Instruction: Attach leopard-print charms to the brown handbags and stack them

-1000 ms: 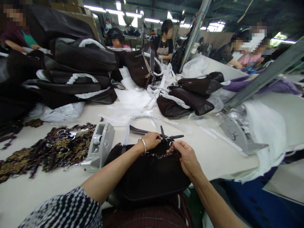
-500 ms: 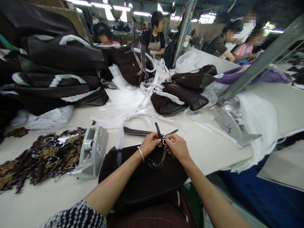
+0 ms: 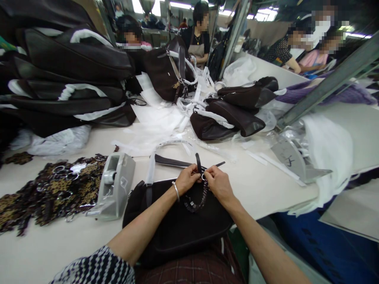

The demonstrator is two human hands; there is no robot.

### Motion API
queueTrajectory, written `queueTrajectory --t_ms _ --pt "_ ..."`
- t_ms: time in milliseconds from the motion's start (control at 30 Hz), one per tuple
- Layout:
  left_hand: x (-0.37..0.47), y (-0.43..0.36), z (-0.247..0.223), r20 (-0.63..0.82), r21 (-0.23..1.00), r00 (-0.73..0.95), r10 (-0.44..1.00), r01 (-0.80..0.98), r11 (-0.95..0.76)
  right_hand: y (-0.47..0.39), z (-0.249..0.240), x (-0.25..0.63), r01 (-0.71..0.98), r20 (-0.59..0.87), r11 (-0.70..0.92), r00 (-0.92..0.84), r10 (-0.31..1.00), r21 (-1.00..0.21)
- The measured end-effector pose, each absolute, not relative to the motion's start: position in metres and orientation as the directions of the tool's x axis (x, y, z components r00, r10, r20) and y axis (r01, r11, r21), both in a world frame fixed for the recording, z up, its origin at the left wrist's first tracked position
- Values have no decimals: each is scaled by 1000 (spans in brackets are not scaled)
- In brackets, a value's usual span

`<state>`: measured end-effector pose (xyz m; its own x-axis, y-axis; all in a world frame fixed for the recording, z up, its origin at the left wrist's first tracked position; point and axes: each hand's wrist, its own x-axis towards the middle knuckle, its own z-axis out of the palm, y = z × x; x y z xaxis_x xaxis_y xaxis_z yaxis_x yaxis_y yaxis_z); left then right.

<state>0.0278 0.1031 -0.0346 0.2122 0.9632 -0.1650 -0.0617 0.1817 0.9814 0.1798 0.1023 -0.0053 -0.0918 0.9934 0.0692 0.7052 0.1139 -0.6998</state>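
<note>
A dark brown handbag lies at the table's front edge, its wrapped white handle standing up behind. Over its top edge, my left hand pinches a dark strap near a small metal ring. My right hand closes its fingertips on that ring from the other side. A braided dark charm strap hangs from the ring onto the bag's front. The fingertips partly hide the join between ring and strap.
Leopard-patterned charms with rings are heaped at left beside a grey tape dispenser. Stacked bags rise behind them. More bags, white paper and a second dispenser lie farther off. Several people sit or stand beyond the table.
The view has shifted slightly. My right hand has turned a little at the ring, and the leopard-patterned piece beneath it no longer shows. Both hands keep their pinch.
</note>
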Motion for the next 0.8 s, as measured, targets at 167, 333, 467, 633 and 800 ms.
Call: queueTrajectory --t_ms 167,333,467,633,800 --pt "28 101 -36 -161 985 181 970 -33 170 103 -7 180 725 60 108 -92 994 -681" --pt "31 101 -39 -140 988 136 981 88 129 102 -6 179 820 80 148 -125 989 -553" --pt "32 100 -39 -112 987 109 988 129 98 103 -7 178 867 64 169 -158 985 -469" --pt "31 97 -40 -47 992 122 991 121 32 104 -7 177 888 30 180 -185 982 -424" --pt "33 93 -40 -24 986 101 995 169 6 98 -4 170 920 -17 174 -192 981 -352"
